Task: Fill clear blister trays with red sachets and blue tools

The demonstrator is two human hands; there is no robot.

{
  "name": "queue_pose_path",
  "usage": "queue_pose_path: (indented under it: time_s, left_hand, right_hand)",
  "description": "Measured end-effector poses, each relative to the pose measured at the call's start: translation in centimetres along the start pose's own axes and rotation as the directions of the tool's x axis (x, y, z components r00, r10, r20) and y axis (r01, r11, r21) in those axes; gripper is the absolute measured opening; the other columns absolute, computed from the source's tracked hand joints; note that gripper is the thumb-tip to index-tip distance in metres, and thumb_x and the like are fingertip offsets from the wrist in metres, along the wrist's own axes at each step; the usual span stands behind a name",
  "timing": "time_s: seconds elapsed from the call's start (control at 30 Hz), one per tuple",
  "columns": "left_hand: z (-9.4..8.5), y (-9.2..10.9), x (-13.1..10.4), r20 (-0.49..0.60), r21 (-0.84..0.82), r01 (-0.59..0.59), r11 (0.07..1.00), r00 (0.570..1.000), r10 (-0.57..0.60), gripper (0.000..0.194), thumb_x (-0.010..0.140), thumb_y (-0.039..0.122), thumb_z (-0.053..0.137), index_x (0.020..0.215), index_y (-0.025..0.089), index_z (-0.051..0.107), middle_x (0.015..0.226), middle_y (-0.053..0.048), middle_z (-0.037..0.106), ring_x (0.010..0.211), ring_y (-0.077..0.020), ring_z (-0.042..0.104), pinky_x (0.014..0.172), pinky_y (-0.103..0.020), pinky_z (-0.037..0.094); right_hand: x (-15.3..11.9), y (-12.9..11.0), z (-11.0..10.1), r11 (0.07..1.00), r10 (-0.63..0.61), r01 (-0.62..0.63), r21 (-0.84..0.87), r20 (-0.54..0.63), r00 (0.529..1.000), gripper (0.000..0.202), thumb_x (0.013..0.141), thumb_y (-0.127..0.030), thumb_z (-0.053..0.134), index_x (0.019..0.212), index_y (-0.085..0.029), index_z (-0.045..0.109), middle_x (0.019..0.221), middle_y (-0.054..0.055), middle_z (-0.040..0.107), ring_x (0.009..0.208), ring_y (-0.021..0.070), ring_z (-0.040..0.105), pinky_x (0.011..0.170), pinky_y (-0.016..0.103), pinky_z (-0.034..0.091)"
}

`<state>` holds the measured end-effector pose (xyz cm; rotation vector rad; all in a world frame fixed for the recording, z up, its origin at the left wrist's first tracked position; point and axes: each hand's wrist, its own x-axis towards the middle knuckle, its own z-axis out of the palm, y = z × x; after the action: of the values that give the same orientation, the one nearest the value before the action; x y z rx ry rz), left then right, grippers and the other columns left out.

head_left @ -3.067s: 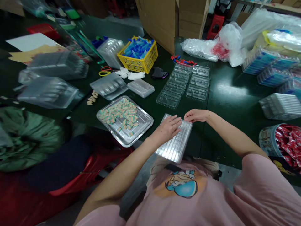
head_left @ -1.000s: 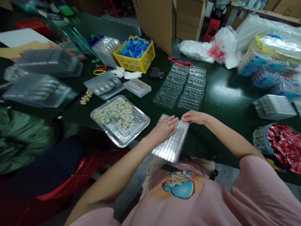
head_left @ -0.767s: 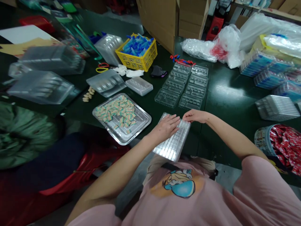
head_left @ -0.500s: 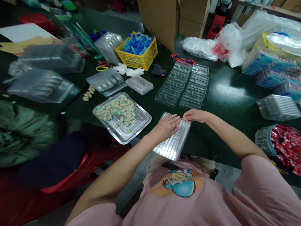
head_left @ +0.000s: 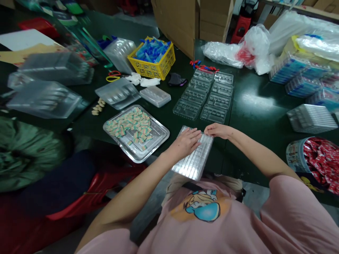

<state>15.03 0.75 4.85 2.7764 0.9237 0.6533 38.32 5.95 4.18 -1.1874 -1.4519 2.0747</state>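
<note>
A stack of clear plastic trays [head_left: 192, 160] lies at the table's front edge, close to my body. My left hand [head_left: 187, 140] rests flat on its upper part, fingers stretched out. At the stack's far right corner, my right hand [head_left: 213, 130] pinches the edge of the plastic. Just beyond are two rows of clear molded trays [head_left: 187, 108] laid on the dark table. To the left sits a metal tray [head_left: 159, 135] bearing many small striped pieces [head_left: 137, 123].
Behind stand a yellow basket [head_left: 148, 68] of blue items, a clear box [head_left: 155, 96] and scissors [head_left: 113, 76]. At right are a tub of red packets [head_left: 321, 162], a tray stack [head_left: 311, 118] and plastic bags [head_left: 222, 53]. A red chair [head_left: 92, 194] is at lower left.
The view has shifted slightly, so the table items appear a little further left. Both hands keep nearly the same places on the stack.
</note>
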Motion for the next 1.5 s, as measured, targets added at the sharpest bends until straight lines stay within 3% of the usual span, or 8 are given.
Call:
queue_pose_path:
  time_s: [0.5,0.7,0.87,1.07,1.17,1.27,1.43,1.5]
  left_hand:
    - [1.4,0.9,2.1,0.006,-0.019,-0.070,0.997,0.998,0.070,0.033,0.096,0.029,0.051,0.120,0.013,0.065,0.126,-0.016,0.066,0.124,-0.0281,0.058,0.106,-0.051,0.044]
    - [3.6,3.7,5.7,0.054,-0.095,-0.199,0.975,0.977,0.205,0.031,0.094,0.027,0.053,0.119,0.013,0.065,0.128,-0.016,0.065,0.126,-0.0277,0.056,0.107,-0.051,0.043]
    - [4.4,4.8,8.1,0.052,-0.087,-0.236,0.968,0.969,0.241,0.031,0.095,0.027,0.052,0.119,0.012,0.064,0.129,-0.015,0.065,0.125,-0.0283,0.057,0.107,-0.050,0.044]
    - [4.9,5.0,9.7,0.061,-0.105,-0.229,0.968,0.970,0.236,0.032,0.096,0.028,0.051,0.120,0.012,0.064,0.130,-0.015,0.064,0.126,-0.0283,0.056,0.107,-0.051,0.043]
    - [4.8,5.0,9.8,0.065,-0.094,-0.234,0.968,0.968,0.241,0.032,0.096,0.028,0.050,0.121,0.013,0.063,0.130,-0.014,0.064,0.128,-0.0284,0.054,0.108,-0.051,0.043]
    - [4.7,5.1,9.7,0.072,-0.089,-0.240,0.967,0.966,0.247,0.032,0.096,0.028,0.051,0.121,0.012,0.063,0.130,-0.015,0.064,0.129,-0.0291,0.054,0.108,-0.051,0.043]
    - [4.7,5.2,9.9,0.067,-0.097,-0.232,0.968,0.969,0.239,0.030,0.095,0.028,0.053,0.119,0.013,0.065,0.129,-0.014,0.065,0.127,-0.0294,0.054,0.107,-0.051,0.044]
    - [4.7,5.3,9.9,0.063,-0.107,-0.229,0.968,0.970,0.236,0.030,0.094,0.027,0.055,0.119,0.013,0.065,0.128,-0.015,0.065,0.126,-0.0293,0.055,0.106,-0.050,0.045]
  right_hand:
    - [-1.8,0.9,-2.0,0.992,-0.125,0.117,-0.052,-0.205,0.971,0.029,0.065,-0.042,0.071,0.069,-0.015,0.061,0.057,-0.004,0.048,0.056,0.0084,0.037,0.055,0.023,0.028]
    - [-10.6,1.7,-11.2,0.970,-0.242,0.188,-0.151,-0.604,0.760,0.038,0.072,-0.055,0.067,0.070,-0.019,0.053,0.057,-0.006,0.039,0.054,0.0089,0.032,0.054,0.024,0.029]
    - [-14.9,4.0,-19.3,0.973,0.065,-0.193,-0.125,-0.653,0.755,0.026,0.075,-0.040,0.072,0.073,-0.016,0.063,0.056,-0.002,0.049,0.052,0.0105,0.042,0.056,0.026,0.040]
    - [-13.9,6.7,-19.6,0.844,-0.215,-0.376,-0.383,-0.883,0.418,0.025,0.086,-0.027,0.058,0.105,-0.015,0.068,0.101,0.014,0.067,0.093,0.0249,0.060,0.085,0.040,0.048]
    - [-13.2,8.5,-15.8,0.607,-0.512,-0.378,-0.699,-0.708,0.487,0.036,0.089,-0.032,0.058,0.120,-0.017,0.065,0.125,0.016,0.061,0.117,0.0306,0.052,0.099,0.047,0.043]
    - [-12.3,10.1,-12.9,0.450,-0.481,-0.407,-0.795,-0.600,0.640,0.037,0.090,-0.028,0.057,0.126,-0.020,0.062,0.134,0.015,0.057,0.126,0.0333,0.047,0.101,0.053,0.041]
    - [-10.8,8.9,-11.9,0.573,-0.505,-0.329,-0.750,-0.640,0.579,0.040,0.088,-0.016,0.054,0.127,-0.016,0.063,0.140,0.017,0.053,0.132,0.0322,0.044,0.103,0.052,0.040]
    - [-10.7,7.1,-11.0,0.705,-0.468,-0.133,-0.697,-0.597,0.651,0.032,0.089,-0.024,0.056,0.118,-0.016,0.068,0.119,0.014,0.066,0.111,0.0269,0.058,0.095,0.045,0.046]
